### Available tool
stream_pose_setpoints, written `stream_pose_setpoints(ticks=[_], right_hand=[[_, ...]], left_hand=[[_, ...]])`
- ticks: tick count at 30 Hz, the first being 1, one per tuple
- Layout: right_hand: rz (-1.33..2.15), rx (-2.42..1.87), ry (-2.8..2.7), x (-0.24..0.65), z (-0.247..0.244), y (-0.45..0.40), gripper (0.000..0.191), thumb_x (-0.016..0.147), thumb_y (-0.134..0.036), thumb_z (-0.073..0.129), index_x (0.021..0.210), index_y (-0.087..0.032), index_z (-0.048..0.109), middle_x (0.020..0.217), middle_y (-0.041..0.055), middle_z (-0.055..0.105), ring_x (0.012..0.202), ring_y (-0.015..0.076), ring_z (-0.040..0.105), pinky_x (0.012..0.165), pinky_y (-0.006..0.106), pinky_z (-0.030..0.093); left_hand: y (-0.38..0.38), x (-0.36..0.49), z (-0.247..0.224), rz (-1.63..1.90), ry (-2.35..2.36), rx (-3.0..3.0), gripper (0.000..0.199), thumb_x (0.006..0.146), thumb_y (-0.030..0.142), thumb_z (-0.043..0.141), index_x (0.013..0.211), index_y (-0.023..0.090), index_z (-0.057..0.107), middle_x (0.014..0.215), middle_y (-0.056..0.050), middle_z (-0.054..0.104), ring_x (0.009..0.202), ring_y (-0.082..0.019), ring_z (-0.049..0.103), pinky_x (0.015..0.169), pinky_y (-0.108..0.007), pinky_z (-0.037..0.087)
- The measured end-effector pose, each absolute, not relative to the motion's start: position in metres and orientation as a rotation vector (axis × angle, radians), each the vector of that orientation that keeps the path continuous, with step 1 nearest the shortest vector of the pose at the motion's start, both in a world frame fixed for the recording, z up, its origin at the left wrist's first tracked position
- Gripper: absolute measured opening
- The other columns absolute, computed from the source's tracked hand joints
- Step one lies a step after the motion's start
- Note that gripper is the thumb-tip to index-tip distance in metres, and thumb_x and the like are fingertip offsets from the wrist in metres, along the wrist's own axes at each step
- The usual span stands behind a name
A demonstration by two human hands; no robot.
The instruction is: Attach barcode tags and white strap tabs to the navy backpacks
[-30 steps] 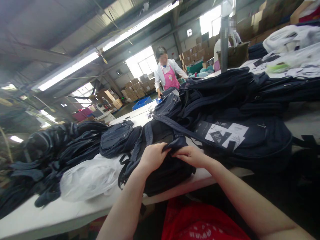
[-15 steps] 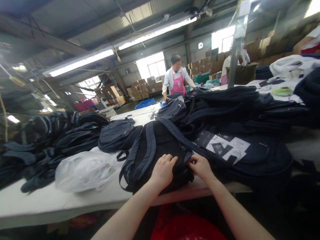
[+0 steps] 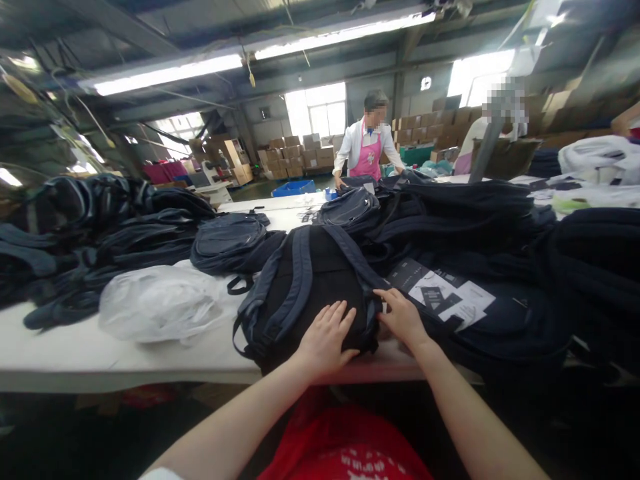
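A dark navy backpack [image 3: 325,280] lies on the table with its padded straps and black back panel facing up. My left hand [image 3: 327,337] rests flat on the lower part of the panel, fingers spread and thumb out. At the bag's right side, my right hand [image 3: 400,317] grips the edge with bent fingers and thumb. A small pale spot shows between those fingers, too small to name. Close by on the right, paper hang tags and cards [image 3: 450,297] lie on another dark backpack [image 3: 520,320].
A crumpled clear plastic bag [image 3: 160,303] lies on the white table [image 3: 60,353] to the left. Piles of dark backpacks [image 3: 125,227] stand at the left and right. Across the table is a person in a pink apron [image 3: 370,157], near a blue bin [image 3: 293,189].
My left hand has opened from curled fingers to lie flat on the back panel. My right hand has shifted slightly at the bag's side, its fingers less tightly pinched. The view has levelled.
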State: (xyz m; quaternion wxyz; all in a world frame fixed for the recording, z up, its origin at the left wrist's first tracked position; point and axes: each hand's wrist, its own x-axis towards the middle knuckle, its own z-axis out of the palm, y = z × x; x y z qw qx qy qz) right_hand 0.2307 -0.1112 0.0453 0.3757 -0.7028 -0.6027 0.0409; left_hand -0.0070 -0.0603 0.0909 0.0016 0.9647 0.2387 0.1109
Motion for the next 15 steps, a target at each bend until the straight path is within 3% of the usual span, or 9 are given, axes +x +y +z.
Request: stream_pose_setpoints(ticks=[3, 5, 7, 9, 12, 15], right_hand=[[0.116, -1.702, -1.575, 0.243, 0.049, -0.105, 0.058, 0.07, -0.019, 0.062, 0.128, -0.026, 0.058, 0.132, 0.0093, 0.05, 0.109, 0.0243, 0.057, 0.095, 0.041, 0.046], [0.055, -1.693, -1.669, 0.253, 0.05, -0.096, 0.067, 0.064, -0.02, 0.069, 0.129, -0.028, 0.058, 0.147, 0.0091, 0.037, 0.132, 0.0312, 0.039, 0.109, 0.049, 0.033], [0.058, -1.73, -1.709, 0.261, 0.048, -0.085, 0.07, 0.057, -0.02, 0.074, 0.125, -0.03, 0.062, 0.152, 0.008, 0.031, 0.141, 0.0346, 0.025, 0.114, 0.053, 0.021], [0.209, -1.742, -1.621, 0.267, 0.043, -0.075, 0.071, 0.054, -0.019, 0.076, 0.124, -0.028, 0.063, 0.151, 0.0091, 0.033, 0.14, 0.0334, 0.028, 0.115, 0.051, 0.02], [0.443, -1.71, -1.433, 0.276, 0.032, -0.065, 0.074, 0.059, -0.023, 0.074, 0.131, -0.022, 0.055, 0.141, 0.0119, 0.048, 0.129, 0.0277, 0.046, 0.11, 0.045, 0.033], [0.505, -1.714, -1.391, 0.281, 0.022, -0.068, 0.065, 0.069, -0.031, 0.069, 0.131, -0.019, 0.054, 0.123, 0.0105, 0.063, 0.114, 0.0244, 0.059, 0.101, 0.042, 0.044]], left_hand=[[-0.059, -0.009, 0.089, 0.359, 0.735, 2.994, 0.084, 0.077, 0.05, 0.067, 0.147, 0.022, 0.032, 0.154, -0.013, 0.032, 0.143, -0.029, 0.028, 0.116, -0.045, 0.024], [-0.058, -0.01, 0.09, 0.369, 0.717, 2.973, 0.084, 0.077, 0.051, 0.067, 0.147, 0.024, 0.031, 0.155, -0.012, 0.032, 0.143, -0.028, 0.028, 0.117, -0.044, 0.024], [-0.058, -0.011, 0.092, 0.376, 0.714, 2.962, 0.081, 0.078, 0.051, 0.066, 0.147, 0.024, 0.033, 0.154, -0.012, 0.034, 0.142, -0.027, 0.031, 0.117, -0.043, 0.025], [-0.058, -0.012, 0.093, 0.375, 0.714, 2.955, 0.075, 0.081, 0.05, 0.064, 0.146, 0.025, 0.036, 0.152, -0.012, 0.037, 0.14, -0.026, 0.035, 0.116, -0.042, 0.026], [-0.057, -0.013, 0.091, 0.386, 0.708, 2.95, 0.069, 0.083, 0.047, 0.061, 0.144, 0.025, 0.038, 0.151, -0.011, 0.038, 0.138, -0.025, 0.037, 0.116, -0.041, 0.027], [-0.057, -0.015, 0.087, 0.423, 0.698, 2.963, 0.067, 0.084, 0.047, 0.061, 0.144, 0.026, 0.038, 0.152, -0.01, 0.037, 0.14, -0.025, 0.035, 0.116, -0.041, 0.027]])
